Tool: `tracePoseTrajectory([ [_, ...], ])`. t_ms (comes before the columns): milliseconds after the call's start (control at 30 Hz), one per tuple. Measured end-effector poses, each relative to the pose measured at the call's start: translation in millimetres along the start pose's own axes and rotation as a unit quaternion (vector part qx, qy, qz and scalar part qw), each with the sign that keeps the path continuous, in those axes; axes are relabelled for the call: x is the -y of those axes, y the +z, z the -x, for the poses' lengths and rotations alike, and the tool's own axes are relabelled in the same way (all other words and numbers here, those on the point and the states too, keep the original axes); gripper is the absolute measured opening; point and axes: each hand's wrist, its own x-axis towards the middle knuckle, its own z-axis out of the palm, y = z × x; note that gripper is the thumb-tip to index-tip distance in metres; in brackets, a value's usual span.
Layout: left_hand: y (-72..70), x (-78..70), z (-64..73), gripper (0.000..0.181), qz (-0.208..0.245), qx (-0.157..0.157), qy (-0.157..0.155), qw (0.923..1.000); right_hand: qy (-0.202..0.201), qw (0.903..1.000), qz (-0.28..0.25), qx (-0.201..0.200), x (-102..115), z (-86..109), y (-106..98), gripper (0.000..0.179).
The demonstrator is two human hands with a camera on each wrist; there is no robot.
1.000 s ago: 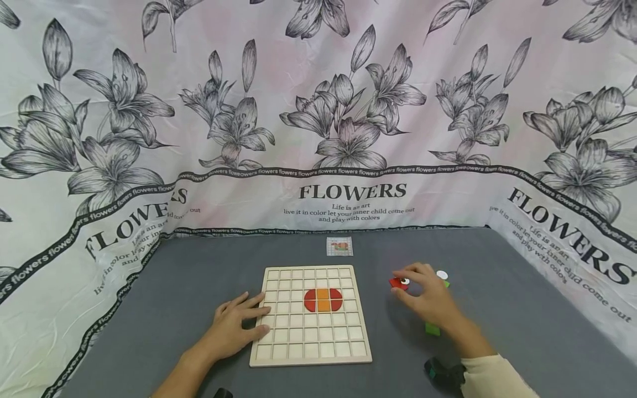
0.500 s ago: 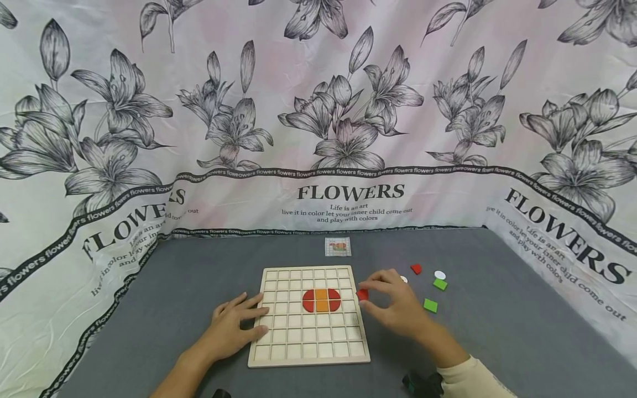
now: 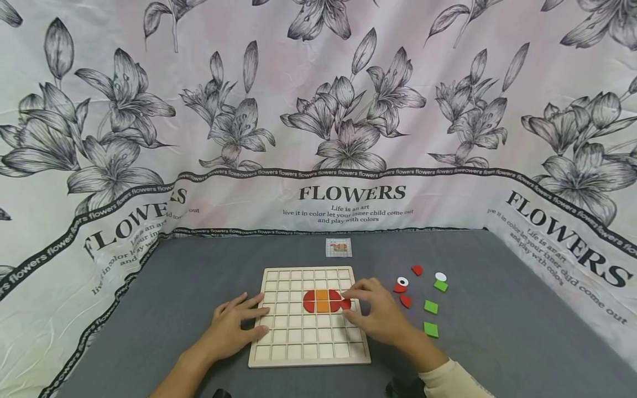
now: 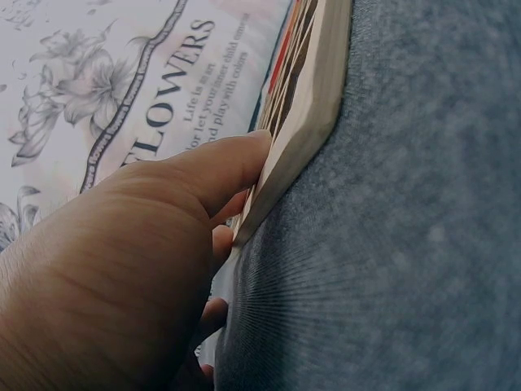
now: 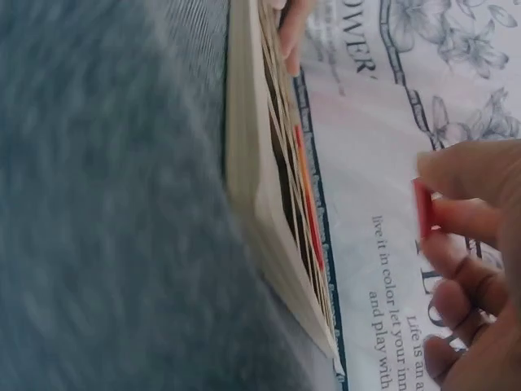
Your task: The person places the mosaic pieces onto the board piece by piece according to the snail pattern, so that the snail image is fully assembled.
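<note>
A pale wooden grid board (image 3: 278, 351) lies on the grey cloth. Orange tiles (image 3: 322, 301) sit in its cells, flanked by rounded red tiles (image 3: 309, 302). My left hand (image 3: 230, 327) rests against the board's left edge, fingers spread, and in the left wrist view the thumb touches the rim. Between thumb and fingers my right hand (image 3: 375, 312) pinches a small red tile (image 3: 345, 304), just right of the placed tiles. The right wrist view shows this tile on edge, held clear of the board.
Right of the board lie loose red tiles (image 3: 405, 301), a white eye disc (image 3: 402, 282), a white disc (image 3: 440, 276) and green square tiles (image 3: 431, 330). A small picture card (image 3: 338, 247) lies behind the board. A flowered curtain (image 3: 348, 138) hangs at the back.
My right hand has moved left from the loose tiles to the board, carrying the red tile and uncovering loose tiles behind it. The left hand has stayed in place.
</note>
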Motion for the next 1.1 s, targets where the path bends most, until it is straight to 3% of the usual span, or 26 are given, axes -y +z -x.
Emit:
tracePoseTrajectory([
  [167, 0.9, 0.1, 0.1, 0.048, 0.0, 0.0, 0.001, 1.0, 0.014, 0.9997, 0.001, 0.019, 1, 4.1, 6, 0.023],
  [467, 0.3, -1.0, 0.6, 0.047, -0.006, -0.005, -0.002, 1.0, 0.0, 0.9994, -0.001, 0.035, -4, 7.7, 13, 0.025],
  [767, 0.5, -0.9, 0.2, 0.048, -0.009, -0.007, -0.002, 0.9999, 0.035, 0.9945, -0.009, 0.098, -7, 9.7, 15, 0.023],
  [1100, 1.0, 0.9, -0.2, 0.047, -0.005, -0.009, 0.002, 0.9999, 0.012, 0.995, -0.024, 0.096, -11, 10.1, 16, 0.024],
])
